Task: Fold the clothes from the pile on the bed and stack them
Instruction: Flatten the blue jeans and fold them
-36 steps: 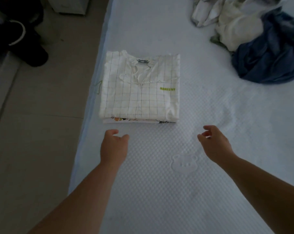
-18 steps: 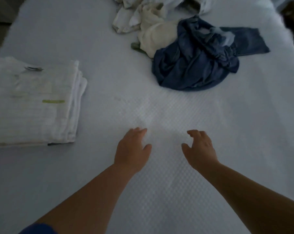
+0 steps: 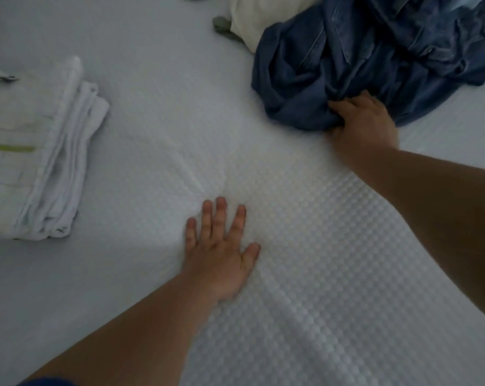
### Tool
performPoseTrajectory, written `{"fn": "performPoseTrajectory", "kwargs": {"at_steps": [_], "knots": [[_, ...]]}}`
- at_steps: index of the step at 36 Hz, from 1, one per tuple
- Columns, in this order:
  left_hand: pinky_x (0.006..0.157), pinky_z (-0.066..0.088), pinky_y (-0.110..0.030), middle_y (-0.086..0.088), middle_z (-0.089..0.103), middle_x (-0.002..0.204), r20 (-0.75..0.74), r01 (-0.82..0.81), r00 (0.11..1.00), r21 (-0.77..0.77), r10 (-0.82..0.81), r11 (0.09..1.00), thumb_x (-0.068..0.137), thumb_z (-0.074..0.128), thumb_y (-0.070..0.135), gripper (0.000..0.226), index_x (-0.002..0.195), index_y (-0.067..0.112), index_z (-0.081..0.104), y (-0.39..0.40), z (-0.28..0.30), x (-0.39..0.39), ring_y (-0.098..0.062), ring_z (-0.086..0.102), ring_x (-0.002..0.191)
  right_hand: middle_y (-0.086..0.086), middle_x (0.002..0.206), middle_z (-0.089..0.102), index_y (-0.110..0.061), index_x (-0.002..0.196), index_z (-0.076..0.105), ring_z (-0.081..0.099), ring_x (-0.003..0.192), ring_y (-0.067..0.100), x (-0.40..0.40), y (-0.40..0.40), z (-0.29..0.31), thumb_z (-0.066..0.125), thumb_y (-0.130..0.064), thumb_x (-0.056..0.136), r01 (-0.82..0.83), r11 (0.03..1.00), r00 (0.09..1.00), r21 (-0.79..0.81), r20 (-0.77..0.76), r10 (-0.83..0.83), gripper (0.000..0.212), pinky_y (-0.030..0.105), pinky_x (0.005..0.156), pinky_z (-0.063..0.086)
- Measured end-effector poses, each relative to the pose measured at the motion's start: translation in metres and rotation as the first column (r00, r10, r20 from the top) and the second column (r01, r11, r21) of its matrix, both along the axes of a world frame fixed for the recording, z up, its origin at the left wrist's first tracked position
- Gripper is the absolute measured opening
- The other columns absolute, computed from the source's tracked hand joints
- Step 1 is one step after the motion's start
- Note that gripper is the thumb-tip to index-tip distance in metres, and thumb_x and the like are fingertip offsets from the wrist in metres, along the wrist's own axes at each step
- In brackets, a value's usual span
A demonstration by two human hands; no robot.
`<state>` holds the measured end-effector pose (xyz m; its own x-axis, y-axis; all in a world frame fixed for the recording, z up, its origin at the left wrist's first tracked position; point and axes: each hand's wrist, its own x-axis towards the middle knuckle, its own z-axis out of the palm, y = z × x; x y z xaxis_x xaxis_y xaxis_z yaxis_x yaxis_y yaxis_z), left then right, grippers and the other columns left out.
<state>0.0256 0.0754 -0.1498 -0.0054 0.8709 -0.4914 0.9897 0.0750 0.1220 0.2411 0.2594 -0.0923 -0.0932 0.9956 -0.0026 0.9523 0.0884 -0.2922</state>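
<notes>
White quilted bed (image 3: pixel 305 260). Folded stack (image 3: pixel 35 151) at 9 o'clock. Right hand (image 3: pixel 364 121) clutches blue garment (image 3: pixel 375 57) at 1 o'clock; left hand (image 3: pixel 222 252) spread flat on bed. Step: fetching next piece. Next: drag to centre, spread flat.

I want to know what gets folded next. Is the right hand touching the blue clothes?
Touching. In the head view, the right hand has its fingers curled into the near edge of the blue garment, bunching the fabric.

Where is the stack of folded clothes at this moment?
In the head view the stack of folded clothes lies at the left edge, on the bed, left of the flat left hand and well apart from the blue garment.
</notes>
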Motion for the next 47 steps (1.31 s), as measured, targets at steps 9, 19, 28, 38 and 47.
{"fn": "performPoseTrajectory", "kwargs": {"at_steps": [9,19,28,38,47], "knots": [[0.097,-0.035,-0.036,0.011,-0.057,0.126,0.053,-0.016,0.998,-0.03,0.018,0.999,0.08,0.003,0.072,0.067,0.12,0.046,-0.044,0.002,0.006,-0.001,-0.01,-0.05,0.121,0.013,0.115,0.062,-0.017,0.123,0.061,0.053,0.108,0.031,0.011,-0.086,0.025,0.051,-0.014,0.09,0.042,0.999,0.985,0.006,-0.168,-0.04,0.034,0.033,0.088,0.04],[0.097,0.033,-0.017,0.023,0.048,0.135,0.756,-0.377,0.349,-0.427,0.553,0.822,0.075,0.061,0.054,0.073,0.14,0.041,0.03,-0.037,0.136,-0.007,0.01,0.044,0.118,0.002,0.082,0.07,-0.015,0.1,0.072,0.066,0.074,0.027,-0.008,-0.295,0.087,0.069,-0.014,0.073,0.045,0.996,0.986,-0.083,-0.159,-0.058,0.027,0.037,0.07,0.049],[0.064,0.041,-0.018,0.018,0.061,0.091,0.649,-0.482,0.48,-0.367,0.59,0.796,0.082,0.063,0.02,0.024,0.099,0.038,0.058,-0.175,0.142,0.013,-0.006,0.059,0.09,-0.01,0.092,0.067,-0.025,0.101,0.07,0.064,0.085,0.015,-0.042,-0.438,0.121,0.066,-0.035,0.074,-0.102,0.947,0.964,-0.306,-0.267,0.017,0.029,0.027,0.077,0.047],[0.079,0.041,-0.022,0.004,0.056,0.117,0.534,-0.457,0.585,-0.404,0.61,0.792,0.087,0.063,0.026,0.047,0.131,0.024,0.046,-0.222,0.144,-0.035,-0.012,0.053,0.099,0.0,0.147,0.035,-0.022,0.142,0.035,0.015,0.14,0.016,-0.021,-0.38,0.115,0.062,-0.044,0.083,0.115,0.907,0.992,-0.405,0.008,-0.123,0.069,0.035,0.112,0.001],[0.102,0.031,-0.027,0.007,0.038,0.138,0.656,-0.213,0.74,0.021,0.148,0.977,0.077,0.07,0.017,0.083,0.146,0.024,0.024,-0.202,0.245,-0.033,-0.003,0.033,0.124,0.006,0.084,0.067,-0.006,0.082,0.067,0.063,0.081,0.028,-0.027,-0.385,0.207,0.062,-0.015,0.086,-0.256,0.963,0.945,-0.079,-0.232,0.232,0.012,0.04,0.082,0.048]]}}
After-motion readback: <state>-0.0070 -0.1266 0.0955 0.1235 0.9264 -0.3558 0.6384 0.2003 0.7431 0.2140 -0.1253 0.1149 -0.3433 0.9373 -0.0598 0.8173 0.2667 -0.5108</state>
